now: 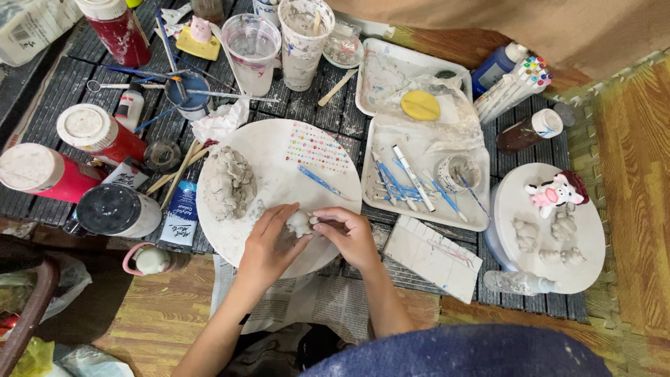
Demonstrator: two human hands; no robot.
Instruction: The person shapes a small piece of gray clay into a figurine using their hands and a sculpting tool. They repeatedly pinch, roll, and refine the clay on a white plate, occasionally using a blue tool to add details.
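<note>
Your blue-clad lap (460, 352) sits nearest the camera, and just beyond it both your hands meet at the near edge of the round white board (279, 150). Taking that board as the landmark: your left hand (269, 244) lies on its near rim with the fingers curled up against a small lump of grey clay (300, 223), and your right hand (349, 234) pinches the same lump from the other side, thumb and fingertips closed on it. So each grip is shut on the clay, which is held between them just above the board's near edge.

On the board's left part sits the big clay mound (229, 183); toward its far side lies a sheet of coloured dots (315, 148), with a blue tool (319, 181) just nearer than that. Right of the board stands a white tray (377, 195) of blue-handled tools, and well to the right a second round board (593, 244) carries small clay pieces and a painted cow figure (556, 194).

You appear to be mid-shaping, pressing a small piece into form. Judging from the finished bits, the next move calls for gentle, even fingertip pressure, turning the lump without squashing its detail.
</note>
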